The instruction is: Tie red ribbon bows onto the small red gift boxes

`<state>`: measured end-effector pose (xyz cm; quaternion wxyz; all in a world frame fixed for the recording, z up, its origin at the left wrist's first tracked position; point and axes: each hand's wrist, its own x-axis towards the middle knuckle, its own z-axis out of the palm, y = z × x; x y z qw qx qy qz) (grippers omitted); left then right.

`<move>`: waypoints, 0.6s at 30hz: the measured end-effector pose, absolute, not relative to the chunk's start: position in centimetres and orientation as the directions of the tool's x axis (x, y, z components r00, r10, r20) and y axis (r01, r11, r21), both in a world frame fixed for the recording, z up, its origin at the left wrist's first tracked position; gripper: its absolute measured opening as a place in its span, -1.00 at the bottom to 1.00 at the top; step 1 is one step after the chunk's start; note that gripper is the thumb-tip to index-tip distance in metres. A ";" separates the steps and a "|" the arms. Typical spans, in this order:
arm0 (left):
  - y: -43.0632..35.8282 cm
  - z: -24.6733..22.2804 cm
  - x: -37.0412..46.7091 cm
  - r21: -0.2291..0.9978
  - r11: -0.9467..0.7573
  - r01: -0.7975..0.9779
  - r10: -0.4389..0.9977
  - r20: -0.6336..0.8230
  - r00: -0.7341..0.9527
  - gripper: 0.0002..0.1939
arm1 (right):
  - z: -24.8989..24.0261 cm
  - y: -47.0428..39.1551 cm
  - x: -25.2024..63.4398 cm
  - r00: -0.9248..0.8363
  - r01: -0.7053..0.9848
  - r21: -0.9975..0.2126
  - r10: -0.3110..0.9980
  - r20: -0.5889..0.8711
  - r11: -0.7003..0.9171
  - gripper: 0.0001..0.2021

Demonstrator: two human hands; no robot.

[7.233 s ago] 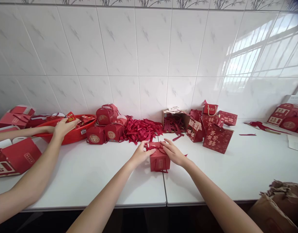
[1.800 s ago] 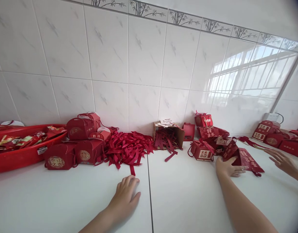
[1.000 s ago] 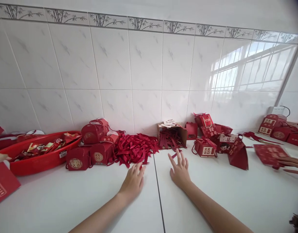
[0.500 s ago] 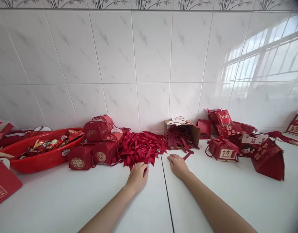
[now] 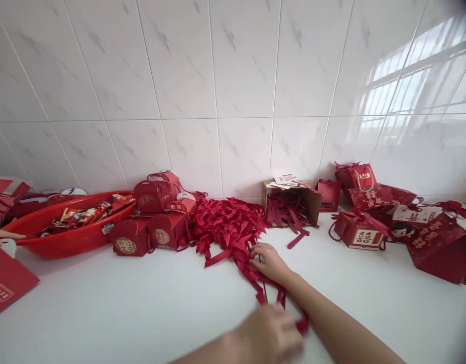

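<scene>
A heap of red satin ribbons (image 5: 228, 220) lies on the white tabletop near the wall, with several strands trailing from it toward me. My left hand (image 5: 270, 331), blurred by motion, is closed on some of these strands close to the near edge of the view. At the right front of the heap is my right hand (image 5: 268, 260), its fingers curled and closed around ribbon there. An open cardboard box (image 5: 312, 202) behind it holds dark red strips, with white printed cards (image 5: 286, 181) on top.
Red gift boxes (image 5: 130, 236) are stacked left of the heap, beside a red basin (image 5: 73, 242) of wrapped sweets. Another person's hand (image 5: 5, 233) and a red bag (image 5: 8, 285) show at the far left. More decorated boxes (image 5: 359, 231) stand at right.
My left hand has moved from the heap toward me and to the right, drawing ribbons out. My right hand has shifted to the heap's edge. The view has tilted downward.
</scene>
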<state>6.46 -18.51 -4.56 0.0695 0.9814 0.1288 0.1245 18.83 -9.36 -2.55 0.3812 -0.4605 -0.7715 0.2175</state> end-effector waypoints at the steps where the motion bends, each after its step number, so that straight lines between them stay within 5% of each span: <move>1: -17.0 -3.3 5.1 0.193 -0.878 0.438 0.475 0.243 0.846 -0.88 | -2.6 -9.3 18.9 -0.237 0.519 -0.723 0.889 0.392 0.457 -0.87; 3: -13.5 -1.0 1.7 0.226 -0.544 0.808 0.833 0.260 0.488 -0.84 | -2.6 -9.0 19.2 -0.107 0.464 -0.796 0.916 0.386 0.389 -0.74; 8: -7.5 0.3 -5.3 0.239 -0.090 0.967 0.952 0.307 0.013 -0.76 | -1.8 -7.9 21.3 0.138 0.329 -0.906 0.935 0.326 0.267 -0.50; 18: -8.1 -0.3 -5.1 0.231 -0.031 0.973 0.896 0.437 -0.075 -0.78 | 7.2 -8.5 26.9 0.467 0.460 -0.831 0.712 0.525 0.311 -0.60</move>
